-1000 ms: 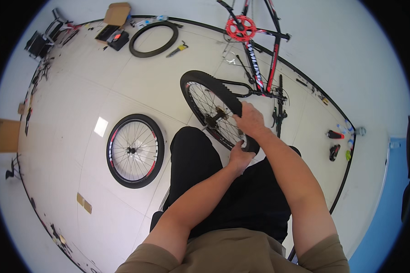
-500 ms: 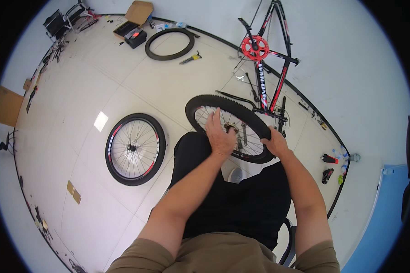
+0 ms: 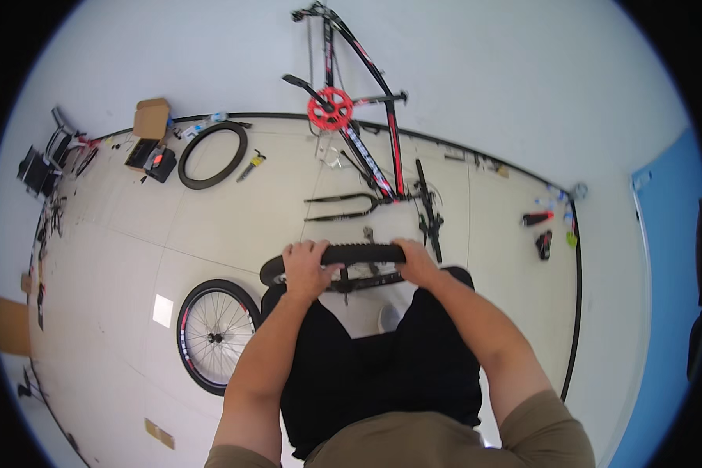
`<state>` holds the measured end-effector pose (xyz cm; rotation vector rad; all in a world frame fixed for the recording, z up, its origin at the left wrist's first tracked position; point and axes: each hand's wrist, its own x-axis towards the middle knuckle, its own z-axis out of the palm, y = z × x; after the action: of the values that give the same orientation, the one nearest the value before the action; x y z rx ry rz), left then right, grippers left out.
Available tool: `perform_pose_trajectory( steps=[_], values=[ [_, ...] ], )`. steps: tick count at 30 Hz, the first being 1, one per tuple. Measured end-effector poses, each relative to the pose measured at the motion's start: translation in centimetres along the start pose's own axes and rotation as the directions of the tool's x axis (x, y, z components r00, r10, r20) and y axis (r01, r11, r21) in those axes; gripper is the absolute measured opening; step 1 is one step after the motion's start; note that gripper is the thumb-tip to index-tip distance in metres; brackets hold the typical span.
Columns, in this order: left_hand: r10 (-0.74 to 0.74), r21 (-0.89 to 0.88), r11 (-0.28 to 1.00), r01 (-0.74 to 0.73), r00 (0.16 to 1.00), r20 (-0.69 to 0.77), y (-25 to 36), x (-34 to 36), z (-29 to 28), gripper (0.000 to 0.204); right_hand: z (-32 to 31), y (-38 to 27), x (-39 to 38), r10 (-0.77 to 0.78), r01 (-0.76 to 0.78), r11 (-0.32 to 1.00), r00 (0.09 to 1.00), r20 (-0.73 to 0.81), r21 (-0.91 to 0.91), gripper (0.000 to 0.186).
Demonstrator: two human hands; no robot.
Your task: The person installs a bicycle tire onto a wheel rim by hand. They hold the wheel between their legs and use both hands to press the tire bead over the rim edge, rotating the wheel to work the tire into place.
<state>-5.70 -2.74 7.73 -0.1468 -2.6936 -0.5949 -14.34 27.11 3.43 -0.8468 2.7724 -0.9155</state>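
A bicycle wheel with a black knobbly tire (image 3: 363, 253) stands upright on edge in front of my knees. My left hand (image 3: 305, 267) is wrapped over the top of its tire on the left. On the right end of the tire my right hand (image 3: 418, 264) is closed, thumb toward me. Below the tire, part of the dark rim shows; most spokes are hidden at this angle. A second bicycle wheel (image 3: 215, 338) lies flat on the floor to the left, partly behind my left forearm.
A black and red bicycle frame (image 3: 354, 144) with a red chainring (image 3: 330, 108) leans at the wall, its fork (image 3: 342, 207) beyond the wheel. Handlebars (image 3: 427, 210) lie right of it. Farther left are a loose tire (image 3: 213, 155), a yellow-handled tool (image 3: 251, 165) and a cardboard box (image 3: 151, 118).
The wheel has swung from a slanted pose, spokes showing, to upright and edge-on. My left hand has moved from beside the spokes onto the tire. The whole view has shifted too.
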Motion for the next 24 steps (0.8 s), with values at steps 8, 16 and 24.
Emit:
perform_pose_trajectory(
  steps=[8, 16, 24],
  values=[
    [-0.117, 0.064, 0.992, 0.105, 0.968, 0.222, -2.1, 0.1, -1.3, 0.050, 1.1, -1.9, -0.3, 0.051, -0.043, 0.993, 0.996, -0.068, 0.111, 0.043],
    [-0.006, 0.085, 0.996, 0.000, 0.997, 0.071, -0.9, 0.2, -1.2, 0.070, 1.1, -2.4, -0.2, 0.074, -0.074, 0.997, 0.997, -0.020, -0.005, 0.042],
    [0.006, 0.204, 0.978, -0.046, 0.981, 0.192, 0.7, 0.2, -1.3, 0.062, 0.5, -4.4, -0.1, -0.033, 0.031, 0.999, 0.996, 0.083, 0.029, 0.047]
  ],
)
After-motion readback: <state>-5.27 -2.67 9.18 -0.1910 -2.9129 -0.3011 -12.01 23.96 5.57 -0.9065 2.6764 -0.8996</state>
